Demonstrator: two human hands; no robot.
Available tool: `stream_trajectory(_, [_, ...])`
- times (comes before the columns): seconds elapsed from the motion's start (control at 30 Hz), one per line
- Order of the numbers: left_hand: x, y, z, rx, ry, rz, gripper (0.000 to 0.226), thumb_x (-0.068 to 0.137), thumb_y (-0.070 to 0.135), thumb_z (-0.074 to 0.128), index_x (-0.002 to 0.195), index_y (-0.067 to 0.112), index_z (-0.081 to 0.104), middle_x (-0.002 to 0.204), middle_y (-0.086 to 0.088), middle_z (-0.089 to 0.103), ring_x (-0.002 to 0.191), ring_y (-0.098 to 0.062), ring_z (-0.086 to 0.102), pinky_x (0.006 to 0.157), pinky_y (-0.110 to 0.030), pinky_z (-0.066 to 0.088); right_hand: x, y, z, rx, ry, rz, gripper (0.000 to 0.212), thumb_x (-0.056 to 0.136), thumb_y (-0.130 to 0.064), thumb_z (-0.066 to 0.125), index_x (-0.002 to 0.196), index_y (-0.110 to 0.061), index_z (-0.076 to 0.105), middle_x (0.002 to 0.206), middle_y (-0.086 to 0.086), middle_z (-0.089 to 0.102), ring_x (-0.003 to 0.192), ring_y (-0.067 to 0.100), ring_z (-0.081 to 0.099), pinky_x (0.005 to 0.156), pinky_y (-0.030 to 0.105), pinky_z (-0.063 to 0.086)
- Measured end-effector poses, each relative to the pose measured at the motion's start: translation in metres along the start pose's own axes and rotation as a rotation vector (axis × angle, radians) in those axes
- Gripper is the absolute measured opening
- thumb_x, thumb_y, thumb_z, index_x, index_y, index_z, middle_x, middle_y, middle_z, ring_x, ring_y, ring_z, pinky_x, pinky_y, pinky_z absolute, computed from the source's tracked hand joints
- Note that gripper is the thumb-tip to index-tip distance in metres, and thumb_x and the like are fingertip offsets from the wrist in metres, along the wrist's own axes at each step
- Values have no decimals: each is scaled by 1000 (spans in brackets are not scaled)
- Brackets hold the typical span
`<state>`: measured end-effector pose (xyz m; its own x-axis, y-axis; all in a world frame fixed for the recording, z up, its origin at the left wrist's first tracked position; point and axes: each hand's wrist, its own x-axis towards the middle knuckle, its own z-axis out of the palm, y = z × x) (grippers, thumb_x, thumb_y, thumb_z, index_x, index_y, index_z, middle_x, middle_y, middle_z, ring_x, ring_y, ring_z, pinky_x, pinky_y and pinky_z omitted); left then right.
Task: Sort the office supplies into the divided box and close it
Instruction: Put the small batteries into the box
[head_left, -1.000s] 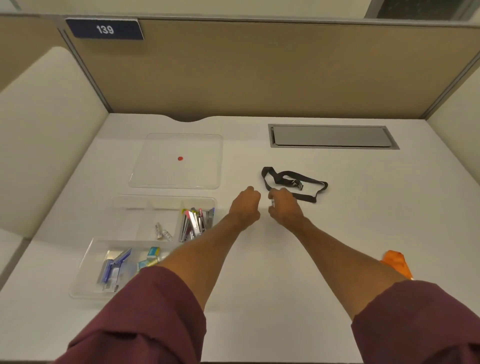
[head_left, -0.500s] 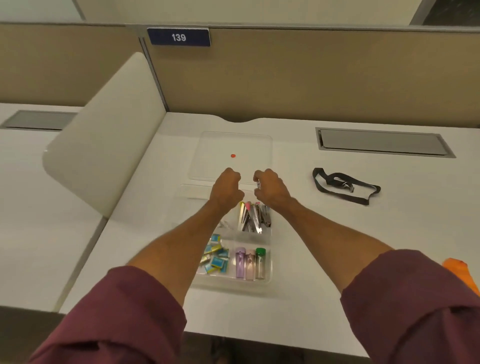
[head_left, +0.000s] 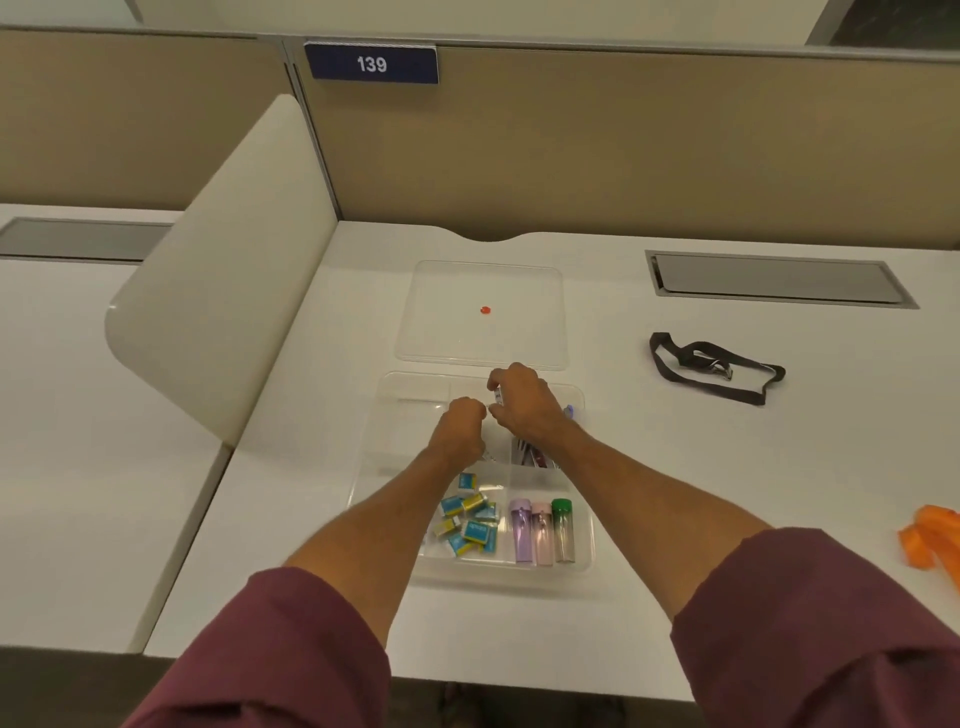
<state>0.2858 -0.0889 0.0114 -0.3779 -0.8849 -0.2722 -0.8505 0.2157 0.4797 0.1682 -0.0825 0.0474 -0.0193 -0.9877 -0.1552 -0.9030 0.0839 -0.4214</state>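
Head view, looking down on the white counter (head_left: 675, 467), and the clear plastic box (head_left: 584, 540) sits at centre frame with both hands over its far half. The right hand (head_left: 524, 408) has its fingers curled around a small whitish item (head_left: 497, 394), too small to name, held just above the far compartments; the left hand (head_left: 460, 423) is closed in a loose fist right beside it, and whether it holds anything I cannot tell. Sorting looks well along: small blue and yellow packets (head_left: 470, 525) heaped in the near-left compartment, three smooth tubes (head_left: 540, 530) with purple, pink and green caps lying side by side in the near-right one, and thin stick-shaped pieces (head_left: 532, 457) peeking out under the right wrist. The far-left compartments look bare. Still to do, by my reckoning: drop this item in, then fit the lid (head_left: 483, 312), a flat, see-through, round-cornered sheet with a red dot, lying just beyond the box in the upper middle. Off to the right, a black strap (head_left: 717, 369) lies looped and limp, and something bright orange (head_left: 930, 540) pokes in at the right edge.
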Motion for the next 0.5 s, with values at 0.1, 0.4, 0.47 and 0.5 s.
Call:
stream_trajectory(0.1, [0, -4, 3, -5, -9, 16, 41, 84, 6, 67, 122, -1, 53, 126, -21, 53, 118, -32, 52, 97, -37, 44, 1, -1, 6, 0, -9, 16, 30, 86, -15, 66, 115, -10, 61, 120, 13, 57, 106, 30, 58, 86, 34, 48])
stream_trajectory(0.4, [-4, -8, -1, -43, 59, 37, 48, 90, 3, 57, 136, 4, 40, 129, -18, 55, 116, -31, 56, 97, -39, 48, 2, -9, 20, -96, -85, -9, 32, 86, -8, 63, 118, -10, 62, 120, 14, 59, 104, 31, 62, 85, 39, 52])
stream_trajectory(0.47, [-6, -10, -5, -72, 106, 57, 45, 88, 1, 58, 131, 5, 44, 127, -16, 56, 114, -29, 56, 96, -39, 48, 1, -10, 21, -110, -93, -1, 33, 88, -6, 61, 121, -11, 60, 123, 14, 58, 106, 31, 61, 87, 38, 52])
stream_trajectory(0.5, [-7, -11, -6, -80, 119, 70, 45, 87, -2, 57, 130, 5, 45, 125, -17, 57, 113, -30, 56, 95, -40, 48, 0, -9, 22, -107, -90, 7, 34, 90, -5, 59, 123, -12, 59, 126, 14, 56, 109, 31, 60, 89, 38, 51])
